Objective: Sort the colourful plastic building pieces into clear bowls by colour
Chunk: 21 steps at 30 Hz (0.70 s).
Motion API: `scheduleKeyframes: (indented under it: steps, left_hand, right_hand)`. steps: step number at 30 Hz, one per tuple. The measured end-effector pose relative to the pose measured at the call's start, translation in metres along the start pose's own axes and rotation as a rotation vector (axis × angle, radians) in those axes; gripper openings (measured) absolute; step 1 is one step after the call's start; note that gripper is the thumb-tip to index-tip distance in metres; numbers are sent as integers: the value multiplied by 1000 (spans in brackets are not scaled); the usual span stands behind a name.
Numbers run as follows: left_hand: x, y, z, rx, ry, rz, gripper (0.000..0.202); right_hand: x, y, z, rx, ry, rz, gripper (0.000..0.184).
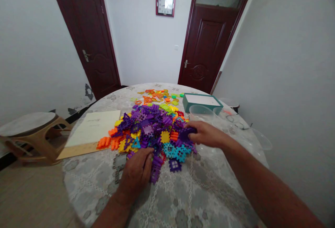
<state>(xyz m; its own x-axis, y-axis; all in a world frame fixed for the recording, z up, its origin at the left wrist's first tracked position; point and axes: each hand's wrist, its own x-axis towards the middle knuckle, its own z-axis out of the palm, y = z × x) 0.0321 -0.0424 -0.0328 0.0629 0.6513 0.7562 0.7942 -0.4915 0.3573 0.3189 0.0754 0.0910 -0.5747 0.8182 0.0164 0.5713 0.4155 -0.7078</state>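
A heap of plastic interlocking blocks (154, 125), mostly purple with yellow, orange and teal ones, lies in the middle of a round table (199, 193) with a lace-patterned cover. My left hand (136, 174) rests on the near edge of the heap, fingers curled over purple pieces (156, 168). My right hand (206, 134) is at the heap's right side, fingers pinched on a purple block (187, 131). A single purple square block (175, 165) lies apart, between my hands.
A teal box (201, 100) and clear plastic tubs (201, 112) stand behind my right hand. A cream board (91, 128) lies at the table's left. A second scatter of orange and green blocks (157, 95) is farther back. A low stool (31, 134) stands left of the table.
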Motion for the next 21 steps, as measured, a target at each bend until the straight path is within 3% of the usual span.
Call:
scheduleKeyframes:
  steps: [4,9,12,16,21]
  left_hand:
    - [1,0,1,20,11,46,18]
    - [-1,-3,2,39,20,29,18]
    - [-2,-6,3,58,17,36,18]
    - [-2,-9,4,77,23,47,18]
    - [-1,-7,4,83,-22,34,17]
  right_hand:
    - [65,50,-60,202,288,374,22]
    - [136,94,-106,258,556,493,22]
    - [160,108,-117,308,687,513,24]
    - [172,114,-118,366,820,479,29]
    - [162,94,-106,409,882,376,31]
